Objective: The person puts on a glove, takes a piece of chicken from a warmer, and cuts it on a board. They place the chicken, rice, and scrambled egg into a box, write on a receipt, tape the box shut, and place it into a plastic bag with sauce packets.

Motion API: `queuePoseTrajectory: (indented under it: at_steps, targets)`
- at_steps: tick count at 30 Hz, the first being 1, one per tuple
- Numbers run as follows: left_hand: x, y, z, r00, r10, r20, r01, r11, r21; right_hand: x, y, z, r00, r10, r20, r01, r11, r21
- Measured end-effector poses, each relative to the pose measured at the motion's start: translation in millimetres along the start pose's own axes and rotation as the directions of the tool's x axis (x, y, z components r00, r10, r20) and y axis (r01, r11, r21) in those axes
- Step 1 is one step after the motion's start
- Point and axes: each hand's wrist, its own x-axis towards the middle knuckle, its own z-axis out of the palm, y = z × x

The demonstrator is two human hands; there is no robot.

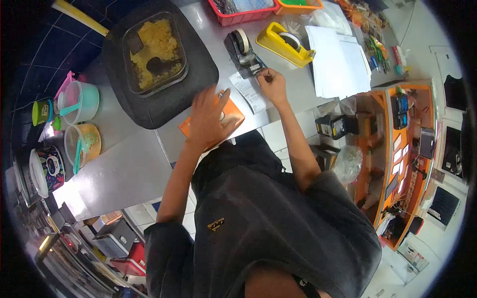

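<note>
My left hand [206,116] lies over an orange box [232,119] at the counter's front edge, its fingers extended and slightly blurred. Just right of a black tape dispenser [239,52], my right hand [272,85] has its fingers curled in a pinch near the dispenser's front end. Whatever is between those fingertips is too small to name. A printed receipt [250,94] lies between the two hands, partly over a white sheet. Behind my right hand stands a yellow tape dispenser [283,43] with a roll in it.
A food tray [155,54] sits on a black stand [198,64] at left. Plastic tubs [85,102] with spoons are farther left. Papers [338,64] lie right of the yellow dispenser. A red basket [243,19] is at the back; orange shelving [405,164] stands right.
</note>
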Motion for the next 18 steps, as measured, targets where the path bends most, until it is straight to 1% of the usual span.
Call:
queuePoseTrajectory:
  at_steps: [1, 2, 3, 4, 6, 7, 9, 10, 11, 12, 13, 14, 16, 18]
  targets:
    - [-19.6, 1.3, -7.3, 1.0, -0.002, 0.013, 0.002, 1.0, -0.004, 1.6, 2.2, 0.5, 0.999, -0.029, -0.014, 0.029, 0.999, 0.026]
    - [-37.1, 1.8, -13.7, 0.995, -0.023, 0.099, 0.017, 0.998, 0.058, 2.4, 5.4, 1.7, 0.998, -0.058, -0.028, 0.059, 0.997, 0.052]
    - [-47.1, 1.5, -17.1, 0.983, -0.046, 0.179, 0.024, 0.992, 0.122, 4.4, 5.8, 0.8, 0.999, -0.037, -0.009, 0.037, 0.997, 0.069]
    - [-53.2, 2.1, -17.6, 0.982, -0.045, 0.185, 0.023, 0.993, 0.119, 0.6, 6.6, -1.7, 0.999, -0.03, -0.008, 0.031, 0.997, 0.068]
    - [-61.7, 1.7, -15.6, 0.974, -0.076, 0.215, 0.038, 0.984, 0.173, 0.1, 1.7, -6.5, 0.999, 0.034, 0.019, -0.035, 0.999, 0.007]
    - [-65.0, 0.1, -12.4, 0.972, -0.087, 0.216, 0.05, 0.983, 0.175, -4.1, -5.5, -9.4, 0.999, 0.035, 0.031, -0.035, 0.999, 0.008]
    - [-66.3, -7.2, -5.4, 0.978, -0.058, 0.201, 0.014, 0.977, 0.212, -20.8, -21.6, -15.4, 0.994, -0.08, -0.081, 0.084, 0.995, 0.054]
    - [-67.1, -8.1, -5.1, 0.976, -0.07, 0.205, 0.025, 0.976, 0.215, -33.3, -29.9, -16.2, 0.995, -0.076, -0.07, 0.08, 0.995, 0.058]
    - [-66.6, -7.6, -4.4, 0.976, -0.077, 0.201, 0.032, 0.975, 0.218, -48.3, -38.3, -18.4, 0.999, 0.003, 0.033, -0.01, 0.977, 0.215]
    - [-66.3, -7.0, -3.4, 0.977, -0.084, 0.198, 0.039, 0.975, 0.221, -64.0, -46.1, -21.0, 0.987, 0.067, 0.145, -0.115, 0.928, 0.355]
    - [-66.9, -6.6, -2.5, 0.975, -0.09, 0.202, 0.045, 0.974, 0.221, -81.3, -55.9, -19.4, 0.967, 0.1, 0.235, -0.19, 0.896, 0.402]
    - [-67.4, -6.0, -1.5, 0.976, -0.093, 0.195, 0.048, 0.973, 0.227, -98.8, -65.3, -13.7, 0.938, 0.127, 0.324, -0.268, 0.857, 0.44]
    - [-67.6, -6.6, 1.5, 0.977, -0.1, 0.188, 0.054, 0.971, 0.234, -129.9, -73.4, 2.3, 0.896, 0.166, 0.411, -0.373, 0.782, 0.499]
    - [-69.2, -7.8, 4.3, 0.988, -0.078, 0.137, 0.047, 0.975, 0.219, -146.8, -78.0, 13.1, 0.809, 0.227, 0.542, -0.5, 0.75, 0.433]
